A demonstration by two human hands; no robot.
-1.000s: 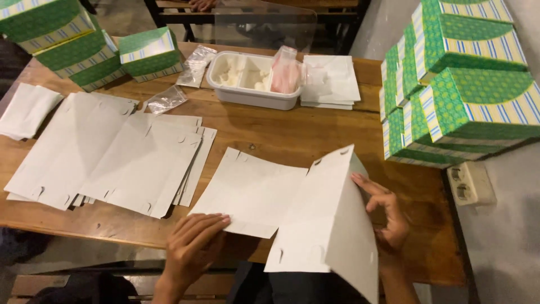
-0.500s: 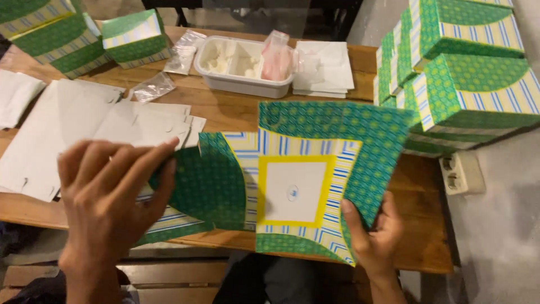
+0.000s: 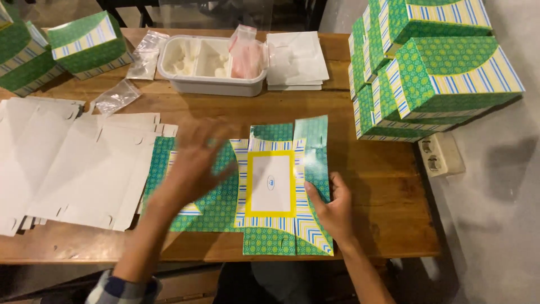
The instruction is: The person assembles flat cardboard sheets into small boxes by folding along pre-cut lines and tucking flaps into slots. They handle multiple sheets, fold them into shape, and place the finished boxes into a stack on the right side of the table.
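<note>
Wooden tabletop [image 3: 365,169], seen from above, serves as the work surface. Nearest the viewer, a flat box blank [image 3: 270,186], printed green with blue-striped bands and a yellow-framed white panel, lies face up near the front edge. Right hand [image 3: 333,209]: fingers together, resting on the blank's right-hand flap, thumb on the print; it appears to pin the card rather than pinch it. Left hand [image 3: 194,163]: blurred with motion, fingers loosely spread, over the blank's left green panels; whether it touches them cannot be told.

Judgement on technique: the blank is best kept flat with one hand while the other works along a scored line, so that the crease follows the printed border and the panels stay square.

Left of the blank, a stack of plain white blanks [image 3: 73,169] lies reverse side up, overlapping its left edge. Further back lie small clear plastic bags [image 3: 115,97], then a white divided tray [image 3: 211,65] holding pale pieces, with a pinkish bag [image 3: 246,53] at its right end and a pile of white sheets [image 3: 295,59] beside it. Assembled green boxes stand far left [image 3: 84,45] and in a tall stack at far right [image 3: 439,67]; a wall socket block [image 3: 439,155] sits below the latter.
</note>
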